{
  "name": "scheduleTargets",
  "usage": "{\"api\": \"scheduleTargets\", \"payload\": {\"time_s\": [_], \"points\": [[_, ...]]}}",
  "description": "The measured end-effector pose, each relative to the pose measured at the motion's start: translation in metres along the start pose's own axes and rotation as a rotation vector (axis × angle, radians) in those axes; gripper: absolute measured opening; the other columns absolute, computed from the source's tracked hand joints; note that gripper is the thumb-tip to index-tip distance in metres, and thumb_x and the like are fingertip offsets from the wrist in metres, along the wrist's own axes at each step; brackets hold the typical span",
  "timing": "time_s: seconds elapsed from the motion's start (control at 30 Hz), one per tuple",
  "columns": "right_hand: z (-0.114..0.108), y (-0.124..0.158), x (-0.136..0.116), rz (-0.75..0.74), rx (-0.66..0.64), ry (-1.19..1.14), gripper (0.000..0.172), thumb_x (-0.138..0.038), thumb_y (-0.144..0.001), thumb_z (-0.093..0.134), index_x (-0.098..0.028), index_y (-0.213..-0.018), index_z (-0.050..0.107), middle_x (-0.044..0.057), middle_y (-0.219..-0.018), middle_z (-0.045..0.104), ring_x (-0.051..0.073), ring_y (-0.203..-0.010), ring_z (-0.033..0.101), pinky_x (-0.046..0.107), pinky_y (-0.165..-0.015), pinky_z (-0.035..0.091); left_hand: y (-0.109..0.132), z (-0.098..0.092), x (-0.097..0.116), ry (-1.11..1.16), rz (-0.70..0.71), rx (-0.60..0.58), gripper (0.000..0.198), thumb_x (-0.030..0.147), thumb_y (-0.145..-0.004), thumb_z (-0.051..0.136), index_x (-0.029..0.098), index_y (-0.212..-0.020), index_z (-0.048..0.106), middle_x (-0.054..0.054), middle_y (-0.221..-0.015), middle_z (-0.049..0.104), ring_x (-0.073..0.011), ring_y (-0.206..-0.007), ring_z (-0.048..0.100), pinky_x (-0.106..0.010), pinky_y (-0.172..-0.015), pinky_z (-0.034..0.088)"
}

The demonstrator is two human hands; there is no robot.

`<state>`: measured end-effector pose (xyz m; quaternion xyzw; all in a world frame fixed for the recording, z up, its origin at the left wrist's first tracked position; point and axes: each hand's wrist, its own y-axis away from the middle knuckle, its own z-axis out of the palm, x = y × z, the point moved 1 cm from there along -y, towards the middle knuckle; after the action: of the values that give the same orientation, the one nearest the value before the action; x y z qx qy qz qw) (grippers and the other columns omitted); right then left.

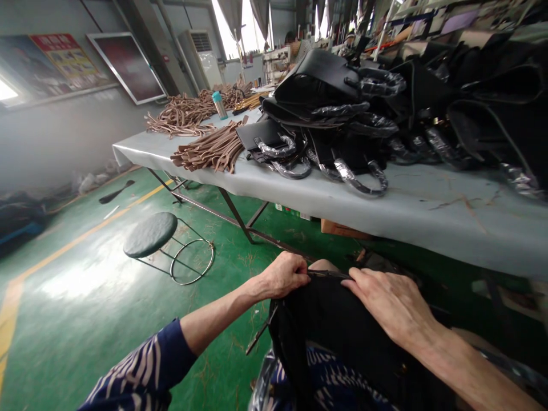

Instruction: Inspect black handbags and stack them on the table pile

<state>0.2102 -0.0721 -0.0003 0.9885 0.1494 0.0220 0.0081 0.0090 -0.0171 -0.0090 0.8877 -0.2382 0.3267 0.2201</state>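
Observation:
A black bag [342, 319] lies across my lap, its upper edge turned toward the table. My left hand [286, 275] pinches that edge at its left corner, thumb pressed on top. Farther right along the same edge, my right hand [385, 294] grips the bag with the thumb on the near side and the fingers over the far side. Between the hands the edge runs nearly straight. A thin dark strap or zipper end [257, 338] hangs off the bag's left side. Clear plastic wrap [262, 379] shows beneath it. The bag's lower right part is dark and hard to make out.
Ahead stands a long table [295, 191] with a grey cover. On it lie piled black handbags [317, 85] with plastic-wrapped handles, bundles of brown straps [214, 149] and a teal-capped bottle [220, 105]. A round stool [152, 234] stands on the green floor at left.

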Motion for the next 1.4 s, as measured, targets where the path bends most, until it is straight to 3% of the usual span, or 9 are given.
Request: {"api": "scheduleTargets", "payload": {"time_s": [0.13, 0.23, 0.5, 0.63, 0.87, 1.13, 1.27, 1.4], "points": [[-0.004, -0.004, -0.012, -0.053, 0.063, -0.01, 0.015, -0.018, -0.087, 0.046, -0.02, -0.081, 0.059, 0.002, -0.074, 0.066, 0.021, -0.069, 0.063, 0.032, -0.062, 0.036, 0.002, 0.001, 0.001, 0.023, -0.021, -0.003, 0.013, 0.023, -0.071, 0.053, 0.013, -0.061, 0.055, 0.005, -0.056, 0.045, -0.0074, -0.054, 0.039, -0.019, -0.048, 0.026], [0.0, -0.009, -0.018, -0.066, 0.047, -0.085, 0.017, -0.013, -0.086, 0.045, -0.022, -0.087, 0.059, 0.001, -0.076, 0.066, 0.019, -0.069, 0.064, 0.031, -0.061, 0.036, 0.004, 0.001, 0.002, 0.034, -0.037, -0.004, 0.014, 0.023, -0.071, 0.053, 0.013, -0.061, 0.055, 0.005, -0.057, 0.046, -0.0077, -0.054, 0.04, -0.019, -0.048, 0.027], [0.005, -0.02, -0.012, -0.02, -0.052, -0.247, 0.017, -0.026, -0.089, 0.046, -0.024, -0.078, 0.059, -0.002, -0.076, 0.07, 0.02, -0.075, 0.066, 0.026, -0.053, 0.032, 0.005, 0.003, 0.002, -0.011, 0.101, 0.036, 0.015, 0.02, -0.069, 0.059, 0.014, -0.058, 0.051, 0.004, -0.065, 0.049, -0.0075, -0.059, 0.042, -0.018, -0.054, 0.029], [0.005, -0.02, -0.01, -0.04, -0.034, -0.26, 0.017, -0.026, -0.089, 0.045, -0.024, -0.08, 0.059, -0.001, -0.076, 0.07, 0.019, -0.076, 0.066, 0.025, -0.054, 0.033, 0.002, 0.003, 0.003, 0.01, 0.162, 0.043, 0.017, 0.016, -0.068, 0.06, 0.013, -0.056, 0.047, 0.003, -0.07, 0.051, -0.0074, -0.062, 0.043, -0.018, -0.056, 0.03], [0.014, -0.02, -0.007, -0.143, 0.07, -0.231, 0.013, -0.023, -0.089, 0.046, -0.023, -0.087, 0.059, 0.0, -0.075, 0.069, 0.019, -0.071, 0.065, 0.026, -0.054, 0.036, 0.001, 0.003, 0.004, 0.072, 0.011, 0.076, 0.014, 0.014, -0.066, 0.056, 0.013, -0.054, 0.048, 0.005, -0.06, 0.047, -0.0073, -0.056, 0.039, -0.019, -0.05, 0.026], [0.013, -0.021, -0.014, -0.22, 0.076, -0.054, 0.014, -0.023, -0.089, 0.045, -0.024, -0.097, 0.057, -0.001, -0.072, 0.064, 0.02, -0.061, 0.063, 0.029, -0.051, 0.037, -0.002, 0.004, 0.006, 0.106, -0.092, 0.103, 0.01, 0.014, -0.063, 0.056, 0.013, -0.054, 0.051, 0.006, -0.054, 0.045, -0.0071, -0.053, 0.039, -0.019, -0.049, 0.027], [0.019, -0.02, -0.012, -0.272, 0.124, -0.052, 0.013, -0.024, -0.084, 0.053, -0.02, -0.096, 0.057, 0.002, -0.08, 0.063, 0.022, -0.071, 0.062, 0.033, -0.061, 0.043, -0.003, 0.004, 0.007, 0.098, -0.126, 0.1, 0.01, 0.014, -0.062, 0.056, 0.013, -0.054, 0.051, 0.006, -0.052, 0.044, -0.0073, -0.052, 0.038, -0.019, -0.048, 0.025], [0.025, -0.021, -0.007, -0.276, 0.086, -0.165, 0.017, -0.025, -0.083, 0.055, -0.021, -0.1, 0.055, 0.002, -0.086, 0.063, 0.021, -0.074, 0.062, 0.032, -0.064, 0.045, -0.005, 0.005, 0.009, 0.088, -0.152, 0.101, 0.01, 0.015, -0.062, 0.057, 0.013, -0.054, 0.052, 0.006, -0.051, 0.043, -0.0078, -0.052, 0.039, -0.02, -0.047, 0.025]]}}
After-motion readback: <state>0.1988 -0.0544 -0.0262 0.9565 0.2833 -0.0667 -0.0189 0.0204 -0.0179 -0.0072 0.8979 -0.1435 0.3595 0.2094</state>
